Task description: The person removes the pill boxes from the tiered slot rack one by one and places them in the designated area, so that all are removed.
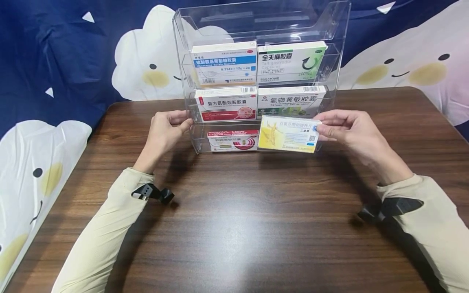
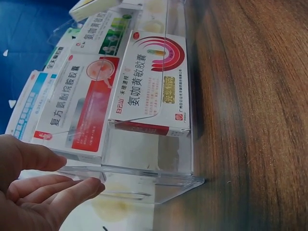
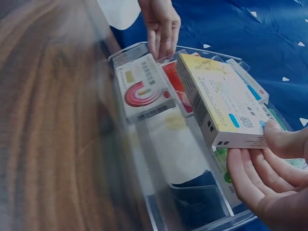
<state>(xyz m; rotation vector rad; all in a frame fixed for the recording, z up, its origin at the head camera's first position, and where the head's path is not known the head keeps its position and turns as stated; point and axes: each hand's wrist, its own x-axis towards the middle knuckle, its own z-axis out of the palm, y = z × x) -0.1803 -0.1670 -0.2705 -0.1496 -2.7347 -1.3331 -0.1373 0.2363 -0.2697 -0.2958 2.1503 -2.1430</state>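
Head view, top middle: the left hand [image 1: 161,132] pinches the clear rack [image 1: 271,25], maybe to steady it; the right hand [image 1: 359,136] pinches a yellow-white box [image 1: 287,136].

The right hand [image 3: 276,192] pinches 1 yellow-white box [image 3: 219,91] before the clear rack [image 3: 199,202]; left hand [image 3: 161,24] at the rack's far edge.

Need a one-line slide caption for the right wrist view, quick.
Right grip holding the yellow-white box by one end before the clear rack; left grip at the rack's side.
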